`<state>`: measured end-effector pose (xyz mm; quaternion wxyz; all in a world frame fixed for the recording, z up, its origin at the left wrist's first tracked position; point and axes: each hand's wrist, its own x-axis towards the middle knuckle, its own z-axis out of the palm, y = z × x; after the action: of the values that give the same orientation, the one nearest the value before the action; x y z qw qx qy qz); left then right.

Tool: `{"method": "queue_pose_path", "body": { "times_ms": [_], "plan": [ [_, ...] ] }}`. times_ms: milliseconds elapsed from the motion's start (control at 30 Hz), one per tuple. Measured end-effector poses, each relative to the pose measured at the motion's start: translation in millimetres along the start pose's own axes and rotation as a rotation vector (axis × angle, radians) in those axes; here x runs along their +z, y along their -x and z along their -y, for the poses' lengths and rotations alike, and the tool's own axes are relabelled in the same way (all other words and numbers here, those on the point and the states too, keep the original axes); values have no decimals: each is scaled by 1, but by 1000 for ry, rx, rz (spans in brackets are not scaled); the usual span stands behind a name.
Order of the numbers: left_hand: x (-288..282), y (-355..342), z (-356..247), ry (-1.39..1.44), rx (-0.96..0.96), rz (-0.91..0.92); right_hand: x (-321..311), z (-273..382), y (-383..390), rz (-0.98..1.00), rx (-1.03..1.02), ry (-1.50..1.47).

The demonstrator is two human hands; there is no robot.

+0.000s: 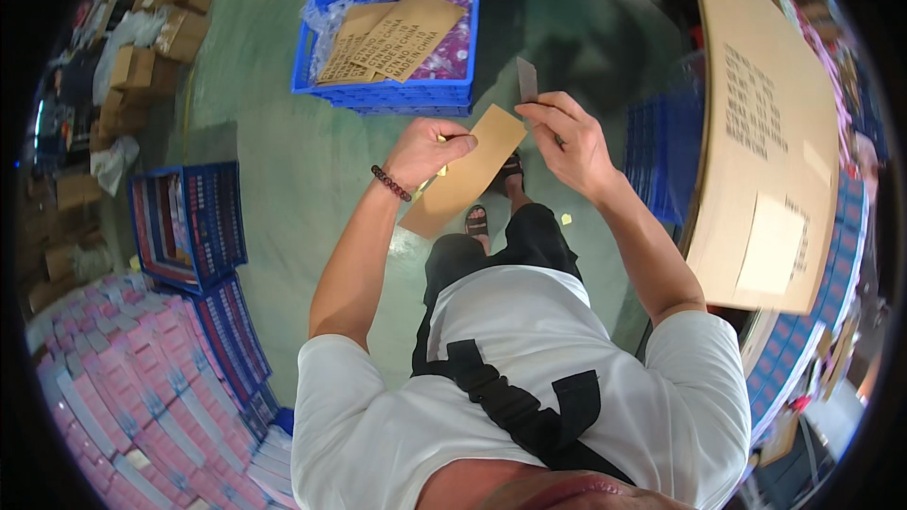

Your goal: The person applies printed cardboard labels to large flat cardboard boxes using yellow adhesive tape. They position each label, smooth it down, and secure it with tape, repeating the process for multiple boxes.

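Note:
My left hand (pixel 430 153) is closed on a long brown cardboard piece (pixel 472 170), which slants from near my thighs up toward my right hand. Bits of pale yellow (pixel 442 170) show by its fingers; what they belong to I cannot make out. Between the thumb and fingers of my right hand (pixel 572 144), a short flat grey strip (pixel 526 81) with a slanted end points away from me. That hand is just right of the cardboard's far end. Whether the strip is a tool or a scrap I cannot tell.
Ahead stands a blue crate (pixel 385 94) holding printed cardboard pieces (pixel 416 33) and plastic-wrapped pink goods. A big carton (pixel 756 189) rises at right, beside blue crates (pixel 652 156). Left are a dark blue crate (pixel 219 227) and stacked pink boxes (pixel 142 397). A yellow scrap (pixel 566 219) lies on the floor.

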<state>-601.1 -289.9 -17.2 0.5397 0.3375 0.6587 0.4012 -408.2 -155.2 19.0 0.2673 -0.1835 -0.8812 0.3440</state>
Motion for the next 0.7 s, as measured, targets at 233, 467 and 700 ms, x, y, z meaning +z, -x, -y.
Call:
{"method": "queue_pose_path", "body": {
  "times_ms": [233,467,700],
  "plan": [
    [60,44,-45,-135,201,250,-45,53,79,28,249,-167],
    [143,59,-80,-174,292,412,-98,60,159,7,398,-528],
    [269,87,-111,-372,266,538,-181,62,273,2,647,-605]
  ]
}}
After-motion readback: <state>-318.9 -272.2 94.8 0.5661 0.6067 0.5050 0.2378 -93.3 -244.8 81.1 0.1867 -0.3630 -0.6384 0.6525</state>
